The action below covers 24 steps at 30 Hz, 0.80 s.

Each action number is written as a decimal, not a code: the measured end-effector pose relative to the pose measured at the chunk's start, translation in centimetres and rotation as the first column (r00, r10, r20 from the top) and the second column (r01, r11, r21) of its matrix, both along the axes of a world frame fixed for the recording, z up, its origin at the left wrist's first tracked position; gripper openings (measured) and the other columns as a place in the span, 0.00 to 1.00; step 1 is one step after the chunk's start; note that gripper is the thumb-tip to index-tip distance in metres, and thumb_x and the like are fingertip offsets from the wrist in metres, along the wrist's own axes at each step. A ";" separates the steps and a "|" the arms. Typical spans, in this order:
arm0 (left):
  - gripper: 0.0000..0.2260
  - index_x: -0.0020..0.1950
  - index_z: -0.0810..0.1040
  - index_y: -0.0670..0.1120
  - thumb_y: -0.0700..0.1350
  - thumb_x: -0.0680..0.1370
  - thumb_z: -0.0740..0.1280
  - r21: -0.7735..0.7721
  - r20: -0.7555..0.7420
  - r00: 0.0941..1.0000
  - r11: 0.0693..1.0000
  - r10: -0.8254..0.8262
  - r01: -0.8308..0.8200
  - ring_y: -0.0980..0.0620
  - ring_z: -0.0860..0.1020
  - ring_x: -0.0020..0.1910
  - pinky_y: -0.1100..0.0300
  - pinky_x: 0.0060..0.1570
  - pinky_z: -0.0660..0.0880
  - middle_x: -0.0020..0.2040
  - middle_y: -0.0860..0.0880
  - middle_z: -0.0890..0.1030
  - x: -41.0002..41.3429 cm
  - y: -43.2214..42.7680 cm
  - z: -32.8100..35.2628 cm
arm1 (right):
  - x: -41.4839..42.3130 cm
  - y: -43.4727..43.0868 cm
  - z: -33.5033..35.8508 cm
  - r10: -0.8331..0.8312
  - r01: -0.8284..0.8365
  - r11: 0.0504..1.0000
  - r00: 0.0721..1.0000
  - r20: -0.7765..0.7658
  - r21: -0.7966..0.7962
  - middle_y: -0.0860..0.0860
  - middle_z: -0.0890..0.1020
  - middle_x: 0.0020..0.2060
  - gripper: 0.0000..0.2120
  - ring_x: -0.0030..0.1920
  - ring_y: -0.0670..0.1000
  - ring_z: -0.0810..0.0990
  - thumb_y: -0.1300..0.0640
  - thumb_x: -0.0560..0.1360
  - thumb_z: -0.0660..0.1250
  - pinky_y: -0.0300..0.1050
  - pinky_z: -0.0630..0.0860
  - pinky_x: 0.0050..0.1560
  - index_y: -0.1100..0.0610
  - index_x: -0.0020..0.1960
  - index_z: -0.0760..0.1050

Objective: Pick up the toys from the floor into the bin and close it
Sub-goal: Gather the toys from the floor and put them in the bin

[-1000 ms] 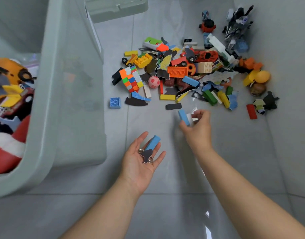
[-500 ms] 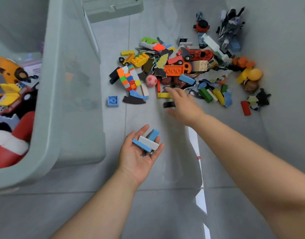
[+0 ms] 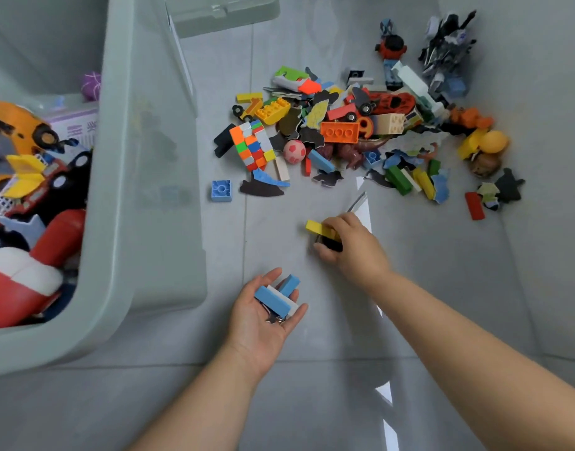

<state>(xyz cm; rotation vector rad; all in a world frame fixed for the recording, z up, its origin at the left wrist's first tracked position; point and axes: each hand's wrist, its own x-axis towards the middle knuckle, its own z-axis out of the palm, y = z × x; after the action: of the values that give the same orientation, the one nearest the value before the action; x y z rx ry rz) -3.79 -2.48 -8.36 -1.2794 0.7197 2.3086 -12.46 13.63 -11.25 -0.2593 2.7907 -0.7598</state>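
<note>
Toys (image 3: 344, 131) lie heaped on the floor (image 3: 312, 402) right of the bin (image 3: 123, 222), and more fill the bin itself. The right hand (image 3: 354, 245), farther right of the bin than the left, pinches a yellow block (image 3: 318, 227) above a black piece (image 3: 331, 245). The left hand (image 3: 263, 317), near the bin's right wall, lies palm up with relaxed fingers, cradling blue blocks (image 3: 273, 299). A purple-and-white box (image 3: 74, 128) inside the bin bears print too blurred to read.

Yellow block (image 3: 318, 228) now in right hand (image 3: 356, 252)
</note>
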 end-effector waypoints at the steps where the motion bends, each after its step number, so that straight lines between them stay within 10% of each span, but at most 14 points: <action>1: 0.14 0.56 0.79 0.43 0.49 0.79 0.59 -0.001 0.003 1.000 1.000 -0.003 0.003 0.46 0.76 0.52 0.47 0.51 0.76 0.57 0.40 0.75 -0.2 0.1 -0.1 | 1.3 -0.3 0.7 -0.021 0.022 0.996 1.000 0.002 -0.086 0.47 0.70 0.51 0.18 0.48 0.49 0.72 0.51 0.73 0.68 0.33 0.67 0.49 0.55 0.62 0.72; 5: 0.17 0.56 0.78 0.46 0.54 0.79 0.55 0.079 -0.084 0.996 0.996 -0.026 0.033 0.45 0.80 0.46 0.50 0.46 0.76 0.52 0.41 0.80 -0.7 0.3 0.0 | 6.0 -2.4 3.4 0.205 -0.168 0.913 0.977 0.062 -0.372 0.49 0.72 0.48 0.19 0.45 0.44 0.72 0.55 0.69 0.72 0.28 0.67 0.47 0.54 0.60 0.76; 11: 0.20 0.60 0.79 0.49 0.56 0.79 0.53 0.183 -0.193 0.981 0.981 -0.033 0.069 0.46 0.84 0.43 0.52 0.44 0.74 0.49 0.42 0.84 -1.0 -0.1 0.2 | 7.3 -3.1 4.1 0.373 -0.382 0.900 0.924 -0.083 -0.210 0.50 0.74 0.55 0.23 0.49 0.53 0.75 0.51 0.71 0.66 0.48 0.77 0.44 0.52 0.65 0.70; 18: 0.14 0.45 0.84 0.45 0.46 0.74 0.58 0.259 -0.185 0.975 0.963 0.126 -0.075 0.49 0.83 0.39 0.59 0.43 0.79 0.42 0.45 0.83 -0.8 1.0 -0.2 | 7.5 -2.9 3.9 0.415 -0.469 0.880 0.837 -0.356 -0.078 0.50 0.74 0.58 0.16 0.44 0.53 0.79 0.49 0.77 0.58 0.42 0.76 0.35 0.53 0.62 0.70; 24: 0.13 0.45 0.82 0.42 0.46 0.78 0.59 0.189 -0.112 0.984 0.975 0.139 -0.116 0.46 0.77 0.44 0.47 0.46 0.75 0.43 0.43 0.81 -0.9 1.2 -0.3 | -0.9 3.7 2.4 -0.199 0.207 0.978 0.948 -0.248 0.005 0.58 0.68 0.64 0.19 0.62 0.56 0.71 0.57 0.76 0.64 0.44 0.67 0.60 0.57 0.65 0.68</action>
<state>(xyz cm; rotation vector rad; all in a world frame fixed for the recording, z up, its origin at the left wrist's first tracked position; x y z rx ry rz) -4.68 -1.30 -8.70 -1.1377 0.4636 2.5106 -13.34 17.37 -8.82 -0.0632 3.0990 -0.7753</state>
